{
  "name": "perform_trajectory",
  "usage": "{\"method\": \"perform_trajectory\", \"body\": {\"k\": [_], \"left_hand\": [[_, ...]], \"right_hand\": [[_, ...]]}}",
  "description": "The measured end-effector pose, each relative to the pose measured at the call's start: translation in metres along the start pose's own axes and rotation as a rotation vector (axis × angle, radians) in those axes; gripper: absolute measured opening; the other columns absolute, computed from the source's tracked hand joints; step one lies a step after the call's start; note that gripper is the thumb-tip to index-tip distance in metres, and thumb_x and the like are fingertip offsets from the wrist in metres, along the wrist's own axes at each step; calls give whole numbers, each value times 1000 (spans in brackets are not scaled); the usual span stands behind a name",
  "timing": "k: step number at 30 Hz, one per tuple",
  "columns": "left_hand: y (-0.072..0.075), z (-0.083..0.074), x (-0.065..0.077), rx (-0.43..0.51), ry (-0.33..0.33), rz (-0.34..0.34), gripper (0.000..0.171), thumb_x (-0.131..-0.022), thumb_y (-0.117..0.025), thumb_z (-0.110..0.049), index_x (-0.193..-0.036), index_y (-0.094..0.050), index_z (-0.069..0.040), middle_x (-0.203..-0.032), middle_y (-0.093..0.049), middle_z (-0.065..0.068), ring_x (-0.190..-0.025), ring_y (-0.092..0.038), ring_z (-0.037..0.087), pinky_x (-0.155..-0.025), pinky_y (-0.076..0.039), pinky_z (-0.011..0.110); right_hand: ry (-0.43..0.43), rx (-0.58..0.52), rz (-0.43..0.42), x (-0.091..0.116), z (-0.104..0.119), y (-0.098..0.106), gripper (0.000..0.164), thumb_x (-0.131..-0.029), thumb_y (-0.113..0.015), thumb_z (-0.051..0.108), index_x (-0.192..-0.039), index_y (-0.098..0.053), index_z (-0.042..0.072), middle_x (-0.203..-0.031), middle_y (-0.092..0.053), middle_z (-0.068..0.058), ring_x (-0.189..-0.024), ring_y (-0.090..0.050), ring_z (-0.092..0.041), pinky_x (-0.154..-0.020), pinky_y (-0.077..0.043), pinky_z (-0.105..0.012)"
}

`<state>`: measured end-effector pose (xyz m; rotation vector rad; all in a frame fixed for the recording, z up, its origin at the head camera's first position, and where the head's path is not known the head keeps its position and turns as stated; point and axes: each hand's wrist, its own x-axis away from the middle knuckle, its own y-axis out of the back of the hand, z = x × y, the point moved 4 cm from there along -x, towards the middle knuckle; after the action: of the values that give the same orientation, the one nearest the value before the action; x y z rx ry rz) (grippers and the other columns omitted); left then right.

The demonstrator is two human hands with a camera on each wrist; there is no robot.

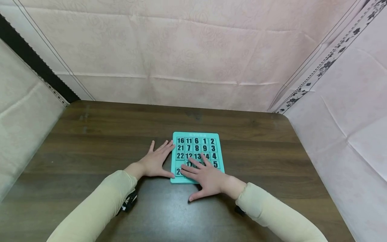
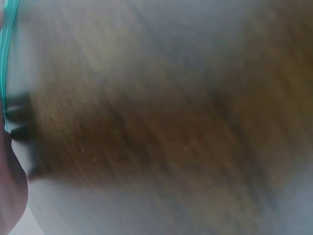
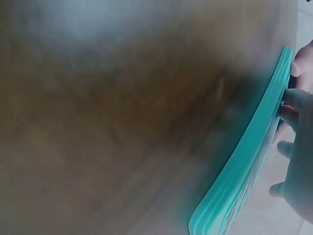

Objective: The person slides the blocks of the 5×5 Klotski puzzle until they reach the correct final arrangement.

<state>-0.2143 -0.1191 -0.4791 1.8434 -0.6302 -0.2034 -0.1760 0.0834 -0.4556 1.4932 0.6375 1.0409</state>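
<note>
A turquoise sliding number puzzle (image 1: pixel 196 137) lies flat on the table, its white tiles printed with black numbers. At its left edge is my left hand (image 1: pixel 155 163), fingers spread, with fingertips and thumb tip by the frame. My right hand (image 1: pixel 210 179) extends over the lower right part of the puzzle with fingers spread, and its thumb stretches out past the near edge. Those fingers cover several tiles in the lower rows. In the right wrist view the puzzle's side (image 3: pixel 254 132) shows, the right fingers above it. Only a sliver of the puzzle's rim (image 2: pixel 6 49) appears in the left wrist view.
The brown wood-grain table (image 1: pixel 121 124) has rounded far corners. Pale patterned cloth (image 1: pixel 181 60) hangs behind it, with more cloth (image 1: pixel 347 134) along the right and left sides. A dark strip (image 1: pixel 36 58) runs down the cloth at left.
</note>
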Motion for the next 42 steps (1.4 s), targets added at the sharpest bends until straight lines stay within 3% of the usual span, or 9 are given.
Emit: {"method": "perform_trajectory", "body": {"k": [14, 20, 29, 42], "left_hand": [[-2, 3, 0, -9, -2, -10, 114, -69, -55, -79, -151, -13, -12, -159, -6, 5, -147, -6, 27, -109, 7, 65], [-3, 3, 1, 0, 7, -1, 115, -68, -54, -80, -152, -12, -13, -159, -5, 4, -147, -5, 26, -109, 8, 64], [-6, 3, 0, 4, 9, 0, 115, -67, -52, -82, -151, -15, -14, -159, -5, 2, -147, -5, 25, -109, 8, 64], [-2, 2, -1, 4, 14, 6, 114, -68, -53, -81, -151, -14, -13, -159, -5, 3, -147, -4, 25, -109, 8, 64]], "right_hand": [[22, 3, -29, 1, 4, 2, 90, -81, -39, 77, -151, -17, 25, -158, -16, 7, -147, -8, -26, -112, -7, -62], [-64, -36, -76, -8, -11, 12, 90, -81, -44, 74, -151, -20, 22, -158, -16, 2, -146, -10, -28, -112, -7, -62], [-160, -89, 2, -26, -25, 10, 87, -82, -41, 73, -151, -17, 25, -158, -12, 7, -147, -3, -22, -113, -1, -60], [-108, -30, -15, -21, -18, 7, 91, -80, -40, 77, -151, -17, 25, -158, -14, 7, -147, -5, -25, -112, -4, -61]]}}
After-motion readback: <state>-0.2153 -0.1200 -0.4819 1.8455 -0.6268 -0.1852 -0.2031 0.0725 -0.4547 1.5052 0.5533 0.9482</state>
